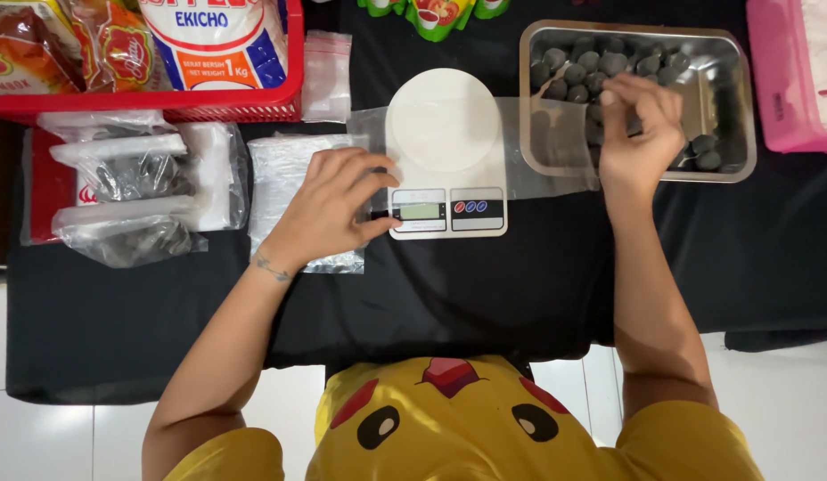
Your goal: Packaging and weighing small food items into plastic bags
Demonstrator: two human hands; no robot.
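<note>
A white digital kitchen scale (445, 147) with a round platform stands on the black cloth, and a clear plastic bag (543, 151) lies under and beside it. My left hand (329, 203) rests at the scale's left front corner, fingers spread, thumb touching the edge by the display. My right hand (641, 125) hovers over the metal tray (743, 98) of dark round balls (578, 62), fingers bunched together; whether it holds any balls I cannot make out.
A stack of clear plastic bags (289, 169) lies left of the scale. Filled bags of dark pieces (133, 200) sit at far left. A red basket (253, 102) of packaged goods is at the back left, a pink container (788, 80) at the right edge.
</note>
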